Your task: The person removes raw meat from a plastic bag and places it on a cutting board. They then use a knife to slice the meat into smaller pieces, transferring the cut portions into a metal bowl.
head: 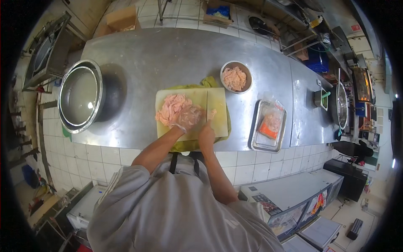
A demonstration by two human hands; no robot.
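Note:
A knife (pixel 207 102) is gripped in my bare right hand (pixel 207 134), its blade pointing away from me across a pale cutting board (pixel 192 134). My left hand (pixel 189 117) wears a clear plastic glove and holds raw meat against the board, just left of the blade; its fingertips are hard to make out. Beside that hand, at the board's left, lies a heap of pale pink raw meat (pixel 173 107), possibly chicken. One small cut piece (pixel 213 112) sits right of the blade. Beneath the board is a yellow-green cloth (pixel 209 82).
On the steel table (pixel 151 56), a metal bowl (pixel 248 86) of cut meat stands beyond the board's right corner. A metal tray (pixel 259 146) with a packaged meat block (pixel 269 127) is at right. Nested large basins (pixel 98 75) holding cloudy liquid stand at left.

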